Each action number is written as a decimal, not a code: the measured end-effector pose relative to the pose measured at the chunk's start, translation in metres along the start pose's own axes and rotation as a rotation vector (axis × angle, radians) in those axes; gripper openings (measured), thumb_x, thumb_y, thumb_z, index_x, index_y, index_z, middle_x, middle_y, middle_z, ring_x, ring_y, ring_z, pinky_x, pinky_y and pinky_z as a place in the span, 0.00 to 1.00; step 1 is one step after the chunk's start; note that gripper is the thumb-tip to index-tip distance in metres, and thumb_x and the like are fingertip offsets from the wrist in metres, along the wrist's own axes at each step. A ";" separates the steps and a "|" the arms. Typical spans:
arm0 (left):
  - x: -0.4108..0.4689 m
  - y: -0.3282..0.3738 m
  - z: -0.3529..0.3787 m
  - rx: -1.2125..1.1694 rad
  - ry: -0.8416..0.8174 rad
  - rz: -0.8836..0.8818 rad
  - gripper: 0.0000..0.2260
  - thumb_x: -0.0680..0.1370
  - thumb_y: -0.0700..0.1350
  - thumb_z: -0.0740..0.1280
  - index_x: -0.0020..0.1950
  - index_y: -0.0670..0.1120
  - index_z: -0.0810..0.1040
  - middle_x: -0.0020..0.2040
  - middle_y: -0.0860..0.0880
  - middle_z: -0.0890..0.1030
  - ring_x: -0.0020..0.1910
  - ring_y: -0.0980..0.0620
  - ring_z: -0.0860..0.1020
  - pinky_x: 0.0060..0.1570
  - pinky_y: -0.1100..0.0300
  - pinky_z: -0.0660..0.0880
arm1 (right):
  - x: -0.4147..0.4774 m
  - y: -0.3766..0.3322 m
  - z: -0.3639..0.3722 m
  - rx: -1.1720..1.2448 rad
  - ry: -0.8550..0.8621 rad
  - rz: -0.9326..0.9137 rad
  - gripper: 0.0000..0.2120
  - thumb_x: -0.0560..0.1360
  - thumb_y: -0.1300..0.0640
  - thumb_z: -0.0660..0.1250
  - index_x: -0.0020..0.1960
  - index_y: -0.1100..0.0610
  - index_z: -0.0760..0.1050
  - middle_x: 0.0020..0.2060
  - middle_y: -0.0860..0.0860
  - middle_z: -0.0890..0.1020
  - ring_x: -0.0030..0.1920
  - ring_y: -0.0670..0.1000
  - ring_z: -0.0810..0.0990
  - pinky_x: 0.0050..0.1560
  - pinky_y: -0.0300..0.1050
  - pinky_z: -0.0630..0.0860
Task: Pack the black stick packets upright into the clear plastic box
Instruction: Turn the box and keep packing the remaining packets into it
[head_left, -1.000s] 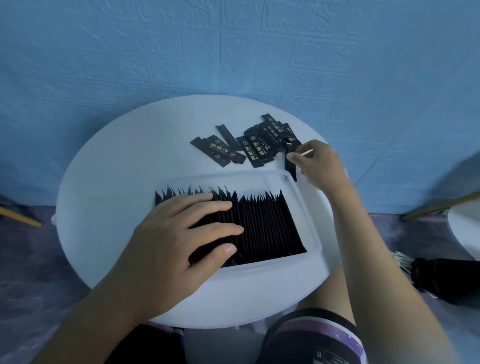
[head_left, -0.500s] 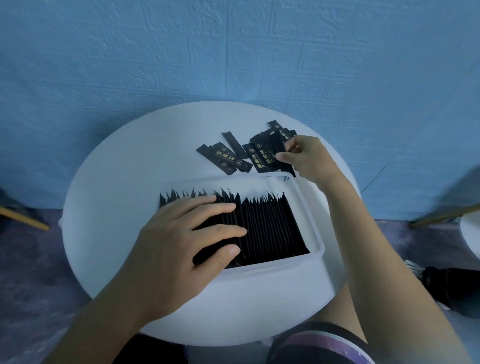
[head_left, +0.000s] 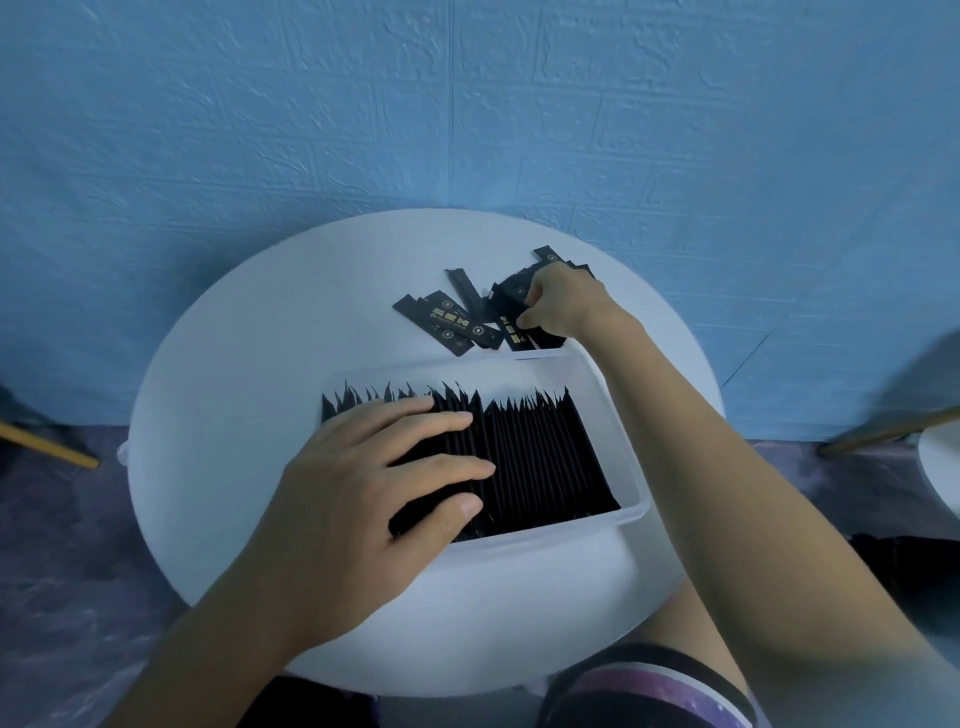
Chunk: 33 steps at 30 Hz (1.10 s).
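Black packets (head_left: 545, 457) stand on edge in a tight row inside the clear plastic box (head_left: 631, 512) nearest the person, with the left hand (head_left: 363, 493) flat on the row's left part, fingers straight, pressing and gripping nothing. Beyond the box's far rim the loose packets (head_left: 452, 325) lie flat on the white table (head_left: 234, 364), and the right hand (head_left: 563, 306) curls onto the pile's right end, fingers and thumb pinching one. That one lies just behind the box's far right corner, so I judge the right hand must draw it nearer, tip it upright and slot it beside the right wall.
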<state>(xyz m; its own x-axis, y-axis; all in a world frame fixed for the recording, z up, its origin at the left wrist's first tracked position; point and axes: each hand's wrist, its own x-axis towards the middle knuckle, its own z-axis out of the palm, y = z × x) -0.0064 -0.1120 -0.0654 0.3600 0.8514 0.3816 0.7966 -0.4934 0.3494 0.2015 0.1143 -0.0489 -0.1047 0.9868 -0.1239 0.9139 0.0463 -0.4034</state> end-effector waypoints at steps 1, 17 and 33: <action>0.000 0.000 0.000 0.001 -0.001 0.001 0.14 0.81 0.59 0.61 0.60 0.63 0.83 0.68 0.63 0.77 0.71 0.56 0.72 0.68 0.50 0.70 | 0.000 0.000 0.000 -0.011 -0.001 0.005 0.08 0.73 0.56 0.74 0.40 0.54 0.75 0.48 0.55 0.83 0.49 0.57 0.79 0.46 0.44 0.70; -0.001 0.000 0.001 0.002 -0.001 -0.012 0.14 0.81 0.59 0.61 0.60 0.63 0.83 0.68 0.63 0.77 0.72 0.57 0.71 0.69 0.50 0.70 | 0.001 0.005 0.006 0.004 -0.027 0.022 0.17 0.73 0.54 0.74 0.59 0.57 0.76 0.54 0.54 0.80 0.57 0.58 0.77 0.49 0.45 0.70; -0.001 0.000 0.001 0.014 -0.002 -0.011 0.14 0.81 0.59 0.61 0.60 0.63 0.83 0.68 0.63 0.77 0.72 0.57 0.71 0.69 0.53 0.68 | 0.007 0.015 0.011 0.038 -0.100 0.010 0.11 0.69 0.54 0.75 0.42 0.55 0.72 0.41 0.50 0.77 0.43 0.54 0.76 0.38 0.44 0.69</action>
<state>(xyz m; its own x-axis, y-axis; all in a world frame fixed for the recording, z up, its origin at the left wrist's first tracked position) -0.0060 -0.1130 -0.0667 0.3522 0.8569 0.3765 0.8072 -0.4817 0.3412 0.2097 0.1204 -0.0657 -0.1361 0.9665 -0.2175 0.8998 0.0287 -0.4353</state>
